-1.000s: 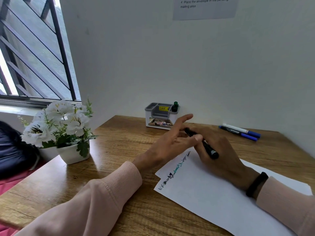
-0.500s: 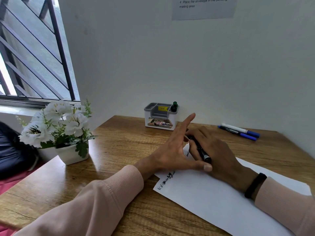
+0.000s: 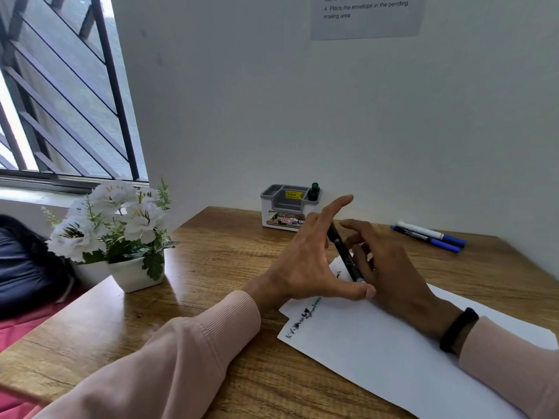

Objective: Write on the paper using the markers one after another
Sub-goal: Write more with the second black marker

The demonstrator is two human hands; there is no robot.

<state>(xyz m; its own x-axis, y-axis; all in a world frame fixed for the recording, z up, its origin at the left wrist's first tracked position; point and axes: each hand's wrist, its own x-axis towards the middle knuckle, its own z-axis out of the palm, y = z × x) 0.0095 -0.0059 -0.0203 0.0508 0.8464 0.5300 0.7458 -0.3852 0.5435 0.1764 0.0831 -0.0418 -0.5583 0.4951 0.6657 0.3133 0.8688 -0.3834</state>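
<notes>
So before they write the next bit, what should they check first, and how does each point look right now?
1. Black marker in the right hand: ok, fingers curl round it.
2. Marker uncapped: cannot tell, the end near the left hand's thumb is too small to read.
3. Left hand steadying the paper: ok, its thumb lies on the sheet, fingers spread.
4. Free space to write: ok, most of the sheet is blank below the writing near its top edge.
5. Next markers within reach: ok, two blue markers lie on the table by the wall, and a green one stands in the holder.
</notes>
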